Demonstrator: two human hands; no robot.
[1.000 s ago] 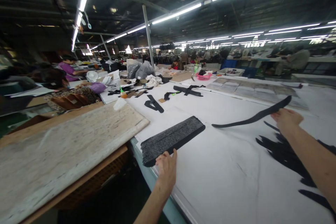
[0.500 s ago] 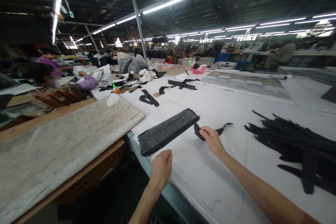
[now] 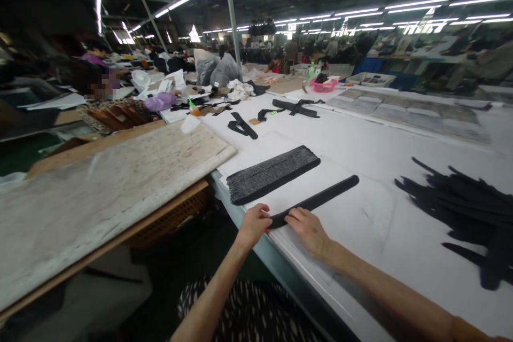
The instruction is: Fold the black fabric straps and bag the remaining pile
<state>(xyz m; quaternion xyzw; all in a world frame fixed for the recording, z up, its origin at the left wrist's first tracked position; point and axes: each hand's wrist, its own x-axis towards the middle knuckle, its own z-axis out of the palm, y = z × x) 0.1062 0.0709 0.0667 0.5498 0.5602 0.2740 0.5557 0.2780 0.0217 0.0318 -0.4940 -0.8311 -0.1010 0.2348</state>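
A long black fabric strip (image 3: 328,193) lies flat and straight on the white table, slanting away to the right. At its near end, my left hand (image 3: 255,224) is closed, pinching the tip by the table edge. My right hand (image 3: 308,228) is a short way along, its fingers closed on the same strip. Just beyond both hands rests a neat stack of dark grey strips (image 3: 274,173), side by side with the black one. Over to the right spreads a loose heap of black strips (image 3: 465,208).
A worn pale board (image 3: 120,187) stands left of the table, with a gap between. Farther back lie black fabric pieces (image 3: 296,108), an orange-filled bottle (image 3: 194,108) and a pink basket (image 3: 324,84). A co-worker (image 3: 100,91) sits at the left.
The black strip, curled in my right hand before, now lies straight on the table. My left hand has come onto its near end, and my right hand has moved nearer to me. The view has shifted.
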